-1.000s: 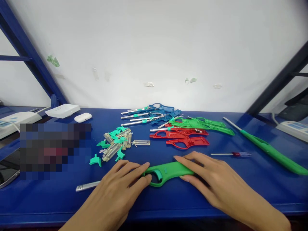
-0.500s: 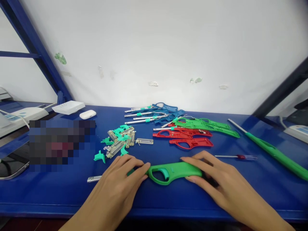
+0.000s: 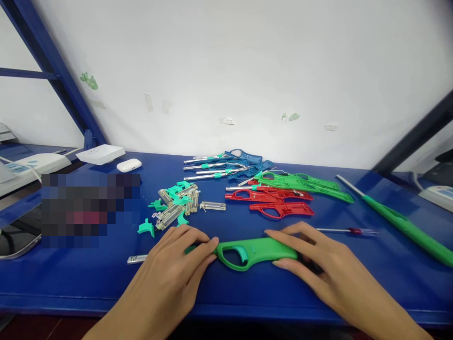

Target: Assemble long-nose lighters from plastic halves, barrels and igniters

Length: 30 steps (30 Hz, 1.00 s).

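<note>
A green lighter [image 3: 264, 249] with a teal trigger lies across the near part of the blue table, its metal tube pointing left. My left hand [image 3: 177, 267] grips it between thumb and fingers just left of the trigger loop and covers part of the tube. At the handle's right end, my right hand [image 3: 311, 257] holds it between thumb and fingers. Beyond my left hand is a pile of clear fuel tanks [image 3: 170, 216] and teal triggers [image 3: 146, 227]. Red half shells [image 3: 281, 209] lie behind the lighter.
Blue shells with metal tubes [image 3: 247, 167] and green shells [image 3: 304, 183] lie near the wall. A screwdriver [image 3: 356, 231] and another green lighter [image 3: 406, 229] are at the right. A white case [image 3: 129, 165], white box [image 3: 101, 154] and phone [image 3: 21, 233] sit at the left.
My left hand has shifted very slightly left along the lighter. My right hand keeps its hold, and the camera view has moved a little.
</note>
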Each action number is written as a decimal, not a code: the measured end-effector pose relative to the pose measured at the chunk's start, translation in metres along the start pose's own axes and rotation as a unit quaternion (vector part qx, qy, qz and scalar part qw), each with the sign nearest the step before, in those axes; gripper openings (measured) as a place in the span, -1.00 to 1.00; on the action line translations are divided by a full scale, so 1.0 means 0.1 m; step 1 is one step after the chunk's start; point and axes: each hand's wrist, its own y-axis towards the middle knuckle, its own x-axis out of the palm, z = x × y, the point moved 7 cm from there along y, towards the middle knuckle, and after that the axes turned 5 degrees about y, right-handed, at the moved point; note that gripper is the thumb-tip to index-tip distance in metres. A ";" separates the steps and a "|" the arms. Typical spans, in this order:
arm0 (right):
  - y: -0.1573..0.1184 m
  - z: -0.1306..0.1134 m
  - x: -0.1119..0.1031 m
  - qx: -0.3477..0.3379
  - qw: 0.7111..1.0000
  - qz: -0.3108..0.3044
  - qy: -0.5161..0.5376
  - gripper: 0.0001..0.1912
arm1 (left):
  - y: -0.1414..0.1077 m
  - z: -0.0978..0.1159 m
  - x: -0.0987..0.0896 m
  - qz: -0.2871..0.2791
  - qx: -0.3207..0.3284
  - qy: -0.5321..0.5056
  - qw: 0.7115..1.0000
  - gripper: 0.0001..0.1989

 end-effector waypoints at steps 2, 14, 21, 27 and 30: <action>0.00 -0.01 -0.01 -0.003 1.000 0.005 -0.003 -0.57 | 0.00 -0.01 -0.01 0.004 -0.003 -0.001 1.000 -0.74; 0.00 -0.05 -0.04 -0.026 0.999 0.018 -0.034 -0.59 | 0.05 0.06 -0.07 -0.010 0.041 0.048 0.998 -0.65; -0.02 -0.07 -0.04 -0.040 0.996 0.033 -0.065 -0.56 | 0.05 0.06 -0.06 -0.033 0.067 0.081 0.994 -0.61; -0.01 -0.13 -0.05 -0.057 0.995 0.038 -0.069 -0.56 | 0.06 0.08 -0.08 -0.034 0.055 0.061 0.996 -0.59; -0.02 -0.17 -0.07 -0.068 0.994 0.049 -0.063 -0.62 | 0.05 0.08 -0.09 -0.029 0.040 0.053 0.997 -0.62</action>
